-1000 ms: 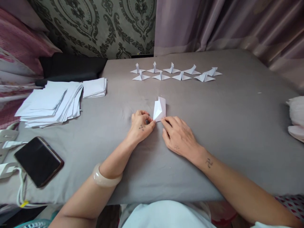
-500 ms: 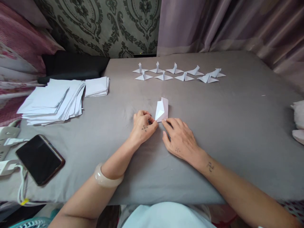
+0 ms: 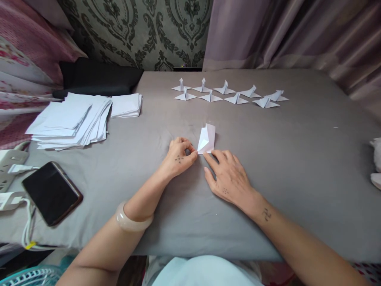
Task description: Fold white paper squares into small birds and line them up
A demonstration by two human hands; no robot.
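A partly folded sheet of white paper lies on the grey cloth in front of me, one flap raised along its left side. My left hand pinches the paper's lower left corner between thumb and forefinger. With fingers spread, my right hand rests flat on the cloth, its fingertips touching the paper's lower edge. Farther back stand several folded paper birds in two rows, wings out and necks up.
To the left lie a large stack of white paper and a smaller stack. Nearer me are a phone, a power strip and white cables. A black cushion-like thing sits at the back left.
The view has shifted slightly, so most things sit a little farther right. Both hands stay at the paper's lower edge, with hardly any movement of their own.
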